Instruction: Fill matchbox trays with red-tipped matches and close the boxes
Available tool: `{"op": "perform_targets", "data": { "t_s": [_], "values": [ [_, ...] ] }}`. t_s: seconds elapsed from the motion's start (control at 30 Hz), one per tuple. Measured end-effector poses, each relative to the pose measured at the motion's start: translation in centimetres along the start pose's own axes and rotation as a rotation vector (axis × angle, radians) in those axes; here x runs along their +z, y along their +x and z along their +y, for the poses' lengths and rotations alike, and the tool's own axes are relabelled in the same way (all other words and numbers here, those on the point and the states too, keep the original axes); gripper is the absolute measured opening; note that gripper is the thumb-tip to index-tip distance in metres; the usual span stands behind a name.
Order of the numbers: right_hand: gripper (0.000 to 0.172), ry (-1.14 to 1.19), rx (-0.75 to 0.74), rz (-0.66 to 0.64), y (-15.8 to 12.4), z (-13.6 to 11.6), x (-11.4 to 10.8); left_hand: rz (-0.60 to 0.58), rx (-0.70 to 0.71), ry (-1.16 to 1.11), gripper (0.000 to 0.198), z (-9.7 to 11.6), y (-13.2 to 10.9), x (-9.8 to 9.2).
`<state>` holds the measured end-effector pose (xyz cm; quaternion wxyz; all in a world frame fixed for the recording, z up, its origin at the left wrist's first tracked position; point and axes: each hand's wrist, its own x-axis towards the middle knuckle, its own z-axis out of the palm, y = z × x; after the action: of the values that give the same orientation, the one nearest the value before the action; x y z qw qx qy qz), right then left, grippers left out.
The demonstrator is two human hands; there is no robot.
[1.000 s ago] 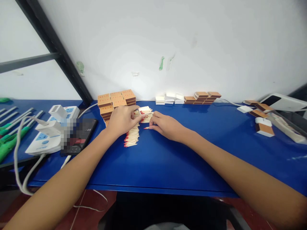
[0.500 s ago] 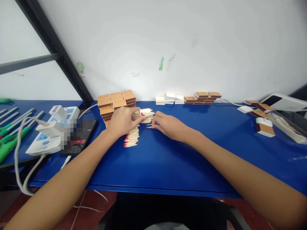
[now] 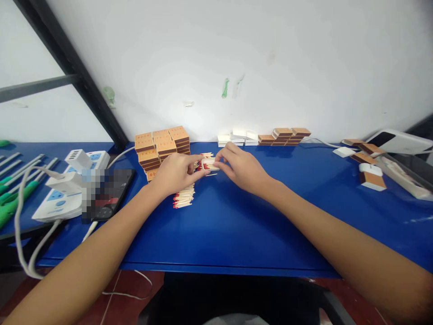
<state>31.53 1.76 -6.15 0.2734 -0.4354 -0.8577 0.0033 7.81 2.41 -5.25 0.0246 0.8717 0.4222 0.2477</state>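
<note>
A small white matchbox tray (image 3: 210, 163) with red-headed matches inside is held at its left end between the thumb and fingers of my left hand (image 3: 176, 171). My right hand (image 3: 244, 168) is at the tray's right end, its thumb and fingers pinched together at the matches; exactly what they grip is too small to tell. A heap of loose matches (image 3: 184, 197) lies on the blue table below my left hand, and more show behind the tray. One single match (image 3: 211, 174) lies just in front of the tray.
Stacked brown matchboxes (image 3: 165, 143) stand behind my left hand. White trays (image 3: 239, 134) and more brown boxes (image 3: 283, 136) line the wall. A phone (image 3: 113, 194) and power strip (image 3: 64, 198) lie left; loose boxes (image 3: 372, 180) and a white device (image 3: 401, 141) lie right.
My right hand has moved up from beside the tray to its right end. The tray, in my left hand, has shifted slightly right and down, and its matches now show more.
</note>
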Motion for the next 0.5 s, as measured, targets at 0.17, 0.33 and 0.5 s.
{"op": "perform_targets", "data": {
  "t_s": [0.17, 0.33, 0.5],
  "values": [
    [0.014, 0.079, 0.038, 0.052, -0.1, 0.8, 0.1, 0.076, -0.109, 0.053, 0.040, 0.0, 0.3, -0.6],
    [0.008, 0.146, -0.021, -0.191, -0.2, 1.1, 1.5, 0.113, -0.179, 0.082, 0.041, 0.0, 0.3, -0.7],
    [0.009, 0.164, -0.050, -0.199, 0.0, 0.6, 2.4, 0.108, -0.185, 0.090, 0.040, 0.0, 0.3, -0.6]
  ]
}}
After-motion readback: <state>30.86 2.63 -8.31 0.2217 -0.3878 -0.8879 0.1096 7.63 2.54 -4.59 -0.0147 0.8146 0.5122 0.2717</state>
